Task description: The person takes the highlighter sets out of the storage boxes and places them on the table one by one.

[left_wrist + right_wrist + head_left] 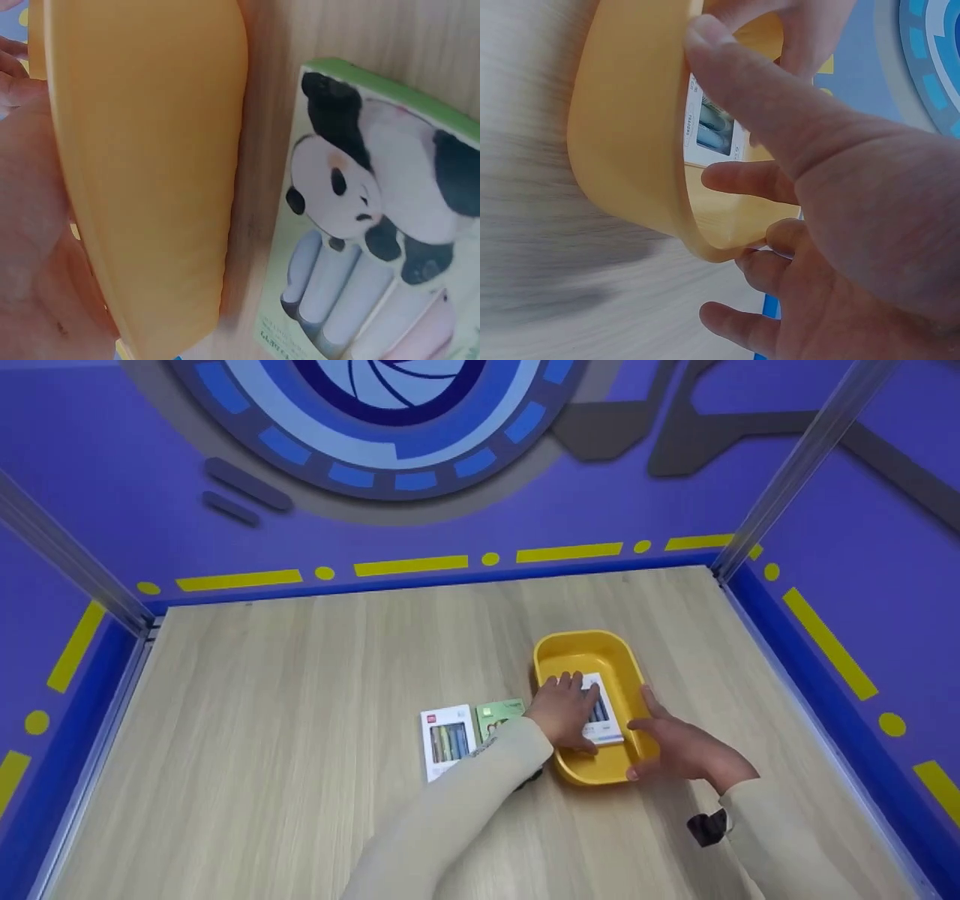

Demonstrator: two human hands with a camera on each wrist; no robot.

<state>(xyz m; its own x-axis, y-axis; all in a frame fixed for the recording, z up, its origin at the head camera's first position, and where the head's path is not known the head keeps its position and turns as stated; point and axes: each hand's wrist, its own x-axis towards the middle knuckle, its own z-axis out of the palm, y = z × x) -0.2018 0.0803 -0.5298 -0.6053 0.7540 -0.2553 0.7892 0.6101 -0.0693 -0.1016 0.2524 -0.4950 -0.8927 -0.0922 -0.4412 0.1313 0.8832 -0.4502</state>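
Note:
A yellow bin stands on the table, and a white windowed box of crayon-like sticks lies inside it. My left hand reaches over the bin's left rim, its extended fingers resting across the white box and covering its left part. At the right wall, my right hand holds the bin's rim; the right wrist view shows the thumb against the rim and the index finger over the inside. Beneath my left forearm is a green box with a panda picture, partly hidden in the head view.
Left of the panda box lies another white windowed box of coloured sticks, its lower part behind my left sleeve. Blue-purple panels wall the wooden table at the back and both sides.

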